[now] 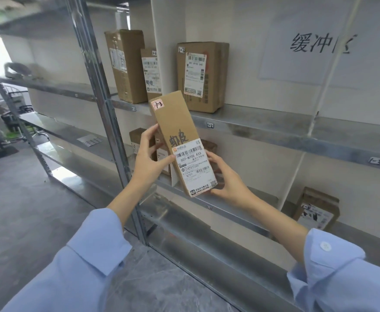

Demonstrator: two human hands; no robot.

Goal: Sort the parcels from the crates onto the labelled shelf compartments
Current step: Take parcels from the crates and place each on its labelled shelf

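Observation:
I hold a long, narrow brown parcel (180, 134) upright in front of the metal shelf (263, 124), its top tilted left. A small tag at its top reads 1-3 and a white shipping label covers its lower half. My left hand (149, 154) grips its left edge. My right hand (226, 176) grips its lower right corner from behind. Shelf-edge tags read 1-1 (134, 109), 1-2 (210, 125) and 1-3 (376, 161).
Two brown boxes (128, 64) stand above the 1-1 tag, and one box (203, 75) sits above the 1-2 tag. Lower shelves hold more boxes, one at the right (317, 208). A vertical steel post (108, 113) stands left of my hands. A paper sign (319, 43) hangs on the wall.

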